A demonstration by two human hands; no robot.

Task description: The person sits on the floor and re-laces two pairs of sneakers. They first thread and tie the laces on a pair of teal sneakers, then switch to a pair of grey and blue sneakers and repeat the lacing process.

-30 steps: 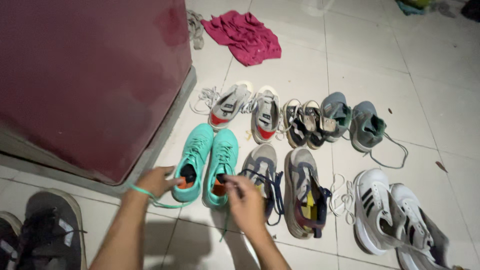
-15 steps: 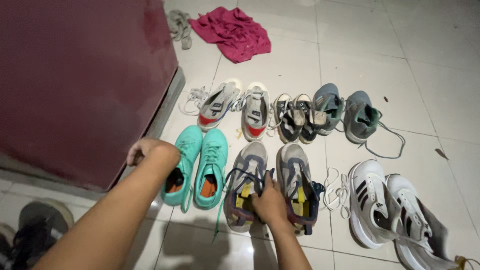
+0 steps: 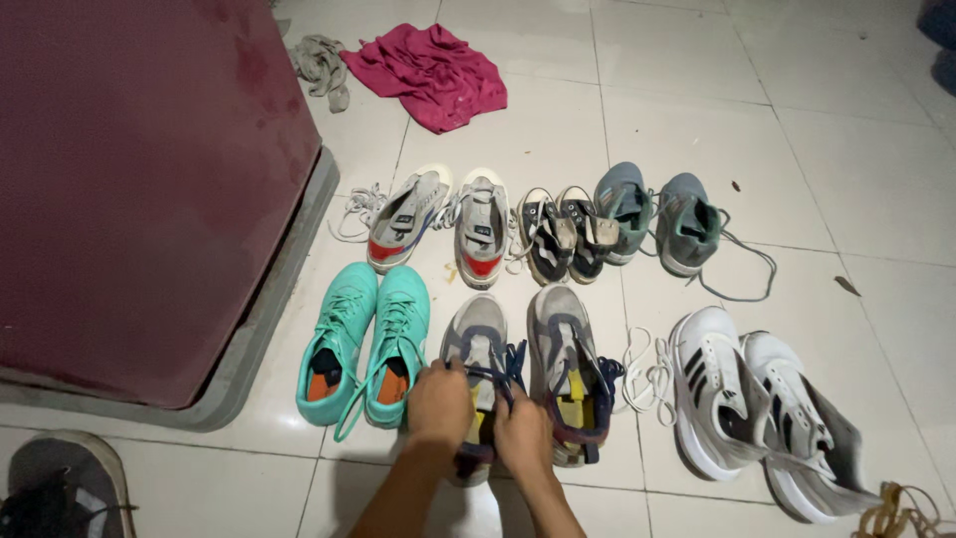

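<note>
A large dark red cabinet (image 3: 139, 179) fills the left side of the view, standing on a grey base on the pale tiled floor (image 3: 856, 149). It is shut on this side, so nothing inside it shows. A crumpled pink cloth (image 3: 428, 72) lies on the tiles past its corner, with a small grey rag (image 3: 321, 66) just beside it.

Two rows of shoes lie on the floor. In the far row sit a grey pair with red heels (image 3: 443, 224), a small black-and-white pair (image 3: 563, 234) and a grey-green pair (image 3: 652, 214) with a loose lace trailing off. In the near row, a turquoise pair (image 3: 363, 344) lies closest to the cabinet, its orange insoles showing inside the openings, and a white pair with black stripes (image 3: 747, 399) lies to the right with white laces (image 3: 649, 371) loose beside it. A dark shoe (image 3: 62, 488) shows at the lower left corner.

Between the turquoise and white pairs lies the grey pair with navy laces (image 3: 528, 349): worn grey uppers, yellow lining visible inside the openings, navy trim, toes pointing away. The left hand (image 3: 438, 403) and right hand (image 3: 523, 438) are both closed on the navy laces (image 3: 510, 361) over the left shoe of this pair, fingers pinched around the strands, the two hands touching each other.
</note>
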